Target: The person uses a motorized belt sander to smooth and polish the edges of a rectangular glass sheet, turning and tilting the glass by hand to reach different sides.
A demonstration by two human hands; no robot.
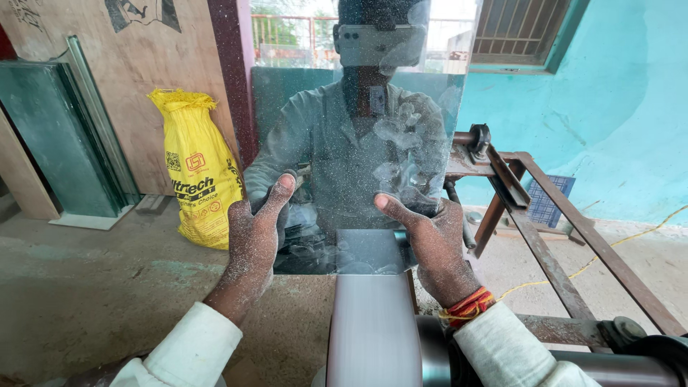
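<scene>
While both dusty hands grip the see-through square glass sheet point(358, 165), left hand point(254, 233) at 9 o'clock and right hand point(430, 244) at 3 o'clock, its bottom edge meets the spinning grey sanding belt point(369, 322). Dusty fingers might slip, and sharp edges could cut.

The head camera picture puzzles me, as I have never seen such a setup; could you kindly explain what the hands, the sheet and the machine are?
This single picture comes from a camera worn on the person's head, looking down. The left hand and the right hand, both dusted with fine grit, hold an upright mirror pane by its side edges. Its lower edge meets a blurred sanding belt on a rusty metal frame. The pane reflects the person's shirt. Behind stand a yellow sack and leaning glass sheets on the concrete floor.
</scene>
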